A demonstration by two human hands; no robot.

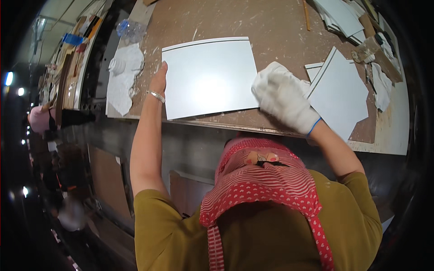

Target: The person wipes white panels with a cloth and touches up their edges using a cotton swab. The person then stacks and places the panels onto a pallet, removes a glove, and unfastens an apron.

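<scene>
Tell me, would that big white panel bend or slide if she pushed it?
The white panel lies flat with straight edges, so it's probably stiff. Its glossy face looks slippery; the left hand steadies one edge while the gloved right hand presses at the other.

A workshop is shown: a dusty, scuffed brown workbench (271,27) is strewn with cut white panels (339,18), rags (382,83) and a plastic bottle (130,30).

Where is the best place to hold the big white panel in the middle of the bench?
Probably by its two short side edges. The white panel lies flat on the bench; the left hand already rests at its left edge, the gloved right hand at its right edge.
</scene>
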